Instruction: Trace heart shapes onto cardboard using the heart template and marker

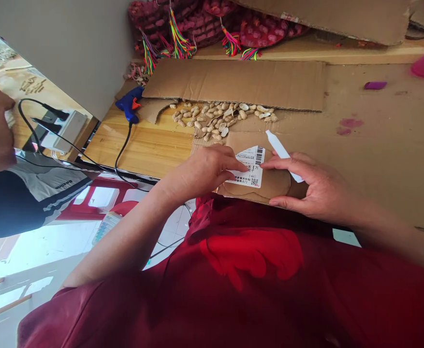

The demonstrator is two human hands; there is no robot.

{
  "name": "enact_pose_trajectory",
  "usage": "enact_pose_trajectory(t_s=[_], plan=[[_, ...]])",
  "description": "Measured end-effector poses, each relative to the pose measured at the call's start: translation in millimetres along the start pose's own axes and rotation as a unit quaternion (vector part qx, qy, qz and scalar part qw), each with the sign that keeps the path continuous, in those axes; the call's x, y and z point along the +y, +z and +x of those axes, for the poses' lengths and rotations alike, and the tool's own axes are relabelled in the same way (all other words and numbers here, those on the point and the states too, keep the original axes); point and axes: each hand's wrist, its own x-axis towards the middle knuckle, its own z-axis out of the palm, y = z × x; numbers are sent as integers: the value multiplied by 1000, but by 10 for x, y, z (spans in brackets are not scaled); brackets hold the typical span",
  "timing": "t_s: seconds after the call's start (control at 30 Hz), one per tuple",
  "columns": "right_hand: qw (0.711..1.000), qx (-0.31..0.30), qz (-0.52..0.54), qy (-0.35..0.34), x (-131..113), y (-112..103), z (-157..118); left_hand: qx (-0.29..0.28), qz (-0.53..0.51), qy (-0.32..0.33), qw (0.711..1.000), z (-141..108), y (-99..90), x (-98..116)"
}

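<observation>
A brown cardboard piece with a cut, curved outline lies at the table's front edge, close to my body. On it is a white printed label with a barcode and dark characters. My left hand rests on the label from the left, index finger stretched across it and thumb at its lower edge. From the right, my right hand touches the label's edge with a fingertip, its thumb low on the cardboard. A white pen-like stick is tucked between the right hand's fingers, pointing up and left.
Peanuts and shells lie behind my hands, before a cardboard strip. A blue glue gun with a cord is at left, near a power strip. Red tasselled pieces fill the back. Another person is at far left.
</observation>
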Motion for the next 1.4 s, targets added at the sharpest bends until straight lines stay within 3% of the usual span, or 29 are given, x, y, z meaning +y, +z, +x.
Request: enact_pose_trajectory(t_s=[0.4, 0.6, 1.4], plan=[[1000, 0, 20, 1, -7, -22, -21, -28, 79, 18, 996, 12, 49, 122], [996, 36, 80, -3, 44, -40, -57, -20, 95, 19, 995, 3, 95, 135], [999, 14, 29, 14, 4, -49, -73, 18, 98, -9, 995, -72, 218, 285]])
